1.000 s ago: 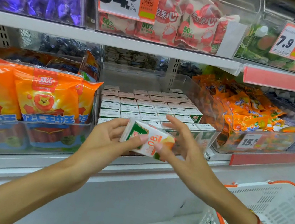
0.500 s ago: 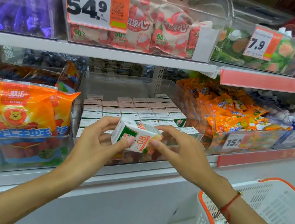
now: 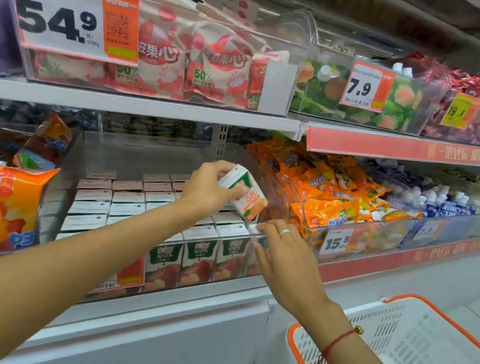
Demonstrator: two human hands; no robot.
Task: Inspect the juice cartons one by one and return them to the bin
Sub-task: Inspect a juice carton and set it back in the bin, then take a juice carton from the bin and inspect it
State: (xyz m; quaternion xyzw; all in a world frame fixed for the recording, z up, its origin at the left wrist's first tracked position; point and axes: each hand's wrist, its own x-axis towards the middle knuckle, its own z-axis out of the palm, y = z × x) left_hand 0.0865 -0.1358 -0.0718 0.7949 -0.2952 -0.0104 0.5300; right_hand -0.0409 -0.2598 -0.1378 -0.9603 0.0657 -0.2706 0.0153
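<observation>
Left hand (image 3: 207, 187) gripping tilted juice carton (image 3: 244, 194) above bin (image 3: 154, 153), right hand (image 3: 283, 257) on rim

Clear glossy plastic bin (image 3: 172, 157), smooth printed paperboard carton (image 3: 244, 194), perforated white plastic basket (image 3: 414, 350)

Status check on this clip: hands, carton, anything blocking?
Left hand grips juice carton, tilted above the bin. Right hand open, fingertips at the bin's front edge. Nothing blocking the drop.
</observation>
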